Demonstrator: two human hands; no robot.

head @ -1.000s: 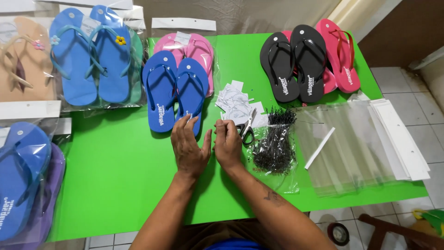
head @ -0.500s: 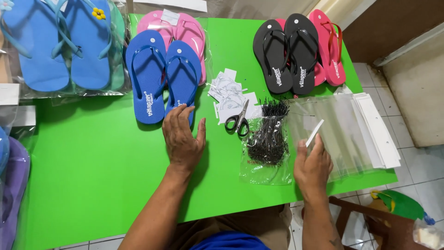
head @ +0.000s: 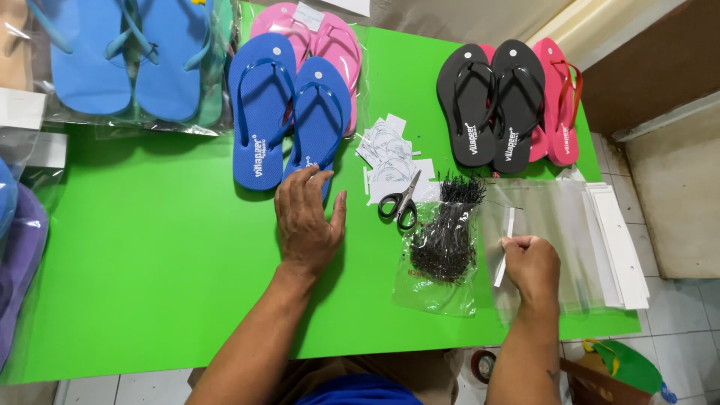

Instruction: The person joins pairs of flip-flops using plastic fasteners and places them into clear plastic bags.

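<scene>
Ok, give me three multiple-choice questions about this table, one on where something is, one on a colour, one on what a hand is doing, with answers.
1. Where are the scissors?
A. On the blue pair
B. Between the left hand and the bag of black ties
C. On the floor

2. What colour is the table?
A. Green
B. White
C. Brown

3. What is the right hand doing?
A. Resting flat, empty
B. Cutting with scissors
C. Pinching a clear plastic bag

Answers: 1 B, they lie between the left hand and the bag of black ties. 2 A, its bare top is bright green. 3 C, its fingers close on the clear plastic bag.
</scene>
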